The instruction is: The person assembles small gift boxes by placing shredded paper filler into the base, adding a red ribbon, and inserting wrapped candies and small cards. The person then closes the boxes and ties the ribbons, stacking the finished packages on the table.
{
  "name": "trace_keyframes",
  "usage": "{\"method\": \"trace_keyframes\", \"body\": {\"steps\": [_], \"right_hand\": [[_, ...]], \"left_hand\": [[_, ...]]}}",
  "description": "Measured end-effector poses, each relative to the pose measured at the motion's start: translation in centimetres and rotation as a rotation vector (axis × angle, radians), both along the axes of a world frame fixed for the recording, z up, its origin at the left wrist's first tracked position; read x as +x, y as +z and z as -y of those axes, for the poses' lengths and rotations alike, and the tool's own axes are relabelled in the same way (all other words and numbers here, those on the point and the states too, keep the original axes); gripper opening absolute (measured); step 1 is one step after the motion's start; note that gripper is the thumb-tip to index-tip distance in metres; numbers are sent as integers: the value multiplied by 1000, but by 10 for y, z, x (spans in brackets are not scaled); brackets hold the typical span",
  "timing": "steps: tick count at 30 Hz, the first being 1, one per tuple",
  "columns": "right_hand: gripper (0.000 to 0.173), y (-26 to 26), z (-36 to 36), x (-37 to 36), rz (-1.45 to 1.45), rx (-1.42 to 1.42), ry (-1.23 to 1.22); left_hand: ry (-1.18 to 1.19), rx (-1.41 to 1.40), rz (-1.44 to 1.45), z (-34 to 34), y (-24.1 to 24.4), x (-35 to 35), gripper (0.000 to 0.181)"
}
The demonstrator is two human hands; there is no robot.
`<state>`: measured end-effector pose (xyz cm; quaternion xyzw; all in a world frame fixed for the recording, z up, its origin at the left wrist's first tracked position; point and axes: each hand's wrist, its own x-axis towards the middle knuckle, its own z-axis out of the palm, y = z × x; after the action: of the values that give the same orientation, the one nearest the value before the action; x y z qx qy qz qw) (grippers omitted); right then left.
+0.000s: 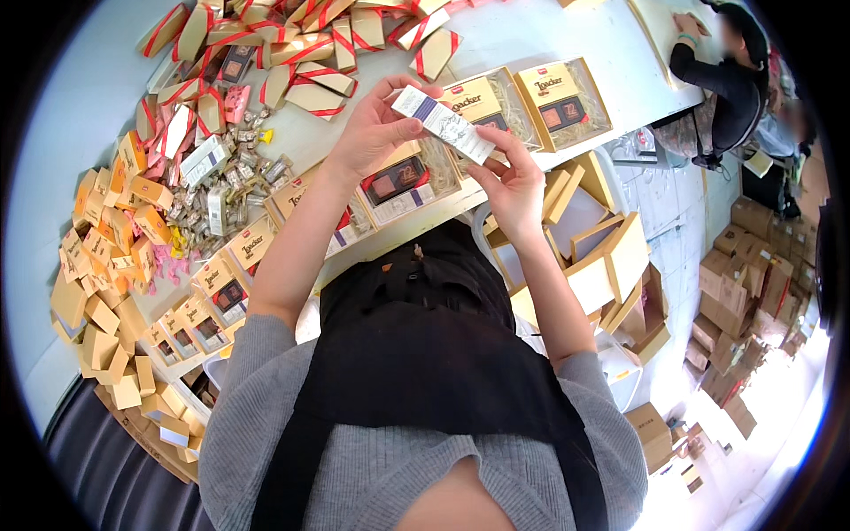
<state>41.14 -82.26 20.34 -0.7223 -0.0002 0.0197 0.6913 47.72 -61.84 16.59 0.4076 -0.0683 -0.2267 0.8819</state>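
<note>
A small white carton with a purple band (443,125) is held between my two hands, above a row of gift boxes. My left hand (382,126) grips its upper left end, while my right hand (511,179) pinches its lower right end. Beneath lies an open gift box (398,189) with a Loacker package, a dark palette-like item, shredded filler and a white carton along its near side. Two more gift boxes stand to the right, including the end one (563,106). Others continue leftward along the table edge, partly hidden by my left forearm.
Red-ribboned boxes (319,86) cover the table's far side. Wrapped sweets (246,172), orange Loacker packs (119,199) and pale boxes (99,345) lie at left. Box parts (591,245) fill a container at right. A person (720,79) works at the table's far right end.
</note>
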Motion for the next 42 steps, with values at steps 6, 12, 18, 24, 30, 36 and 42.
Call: {"method": "trace_keyframes", "body": {"steps": [6,12,18,24,30,36,42], "right_hand": [[38,-13,40,1,-67,-104,13],[70,-3,68,41,-48,-97,95],[74,-40,92,62,-238,-9,-152],[61,-119,60,44,-242,-282,-156],[65,-118,54,43,-85,-902,0],[53,-107,53,45,-150,-1203,141],[55,-107,59,64,-274,-1306,378]], "left_hand": [[-126,87,23,32,-14,12,45],[-387,509,364,95,13,55,44],[-265,1219,926,117,-63,95,64],[-794,1421,1449,120,-76,90,84],[-932,1443,1470,126,-78,101,85],[-917,1431,1522,125,-91,104,79],[-916,1444,1568,129,-87,101,67]]}}
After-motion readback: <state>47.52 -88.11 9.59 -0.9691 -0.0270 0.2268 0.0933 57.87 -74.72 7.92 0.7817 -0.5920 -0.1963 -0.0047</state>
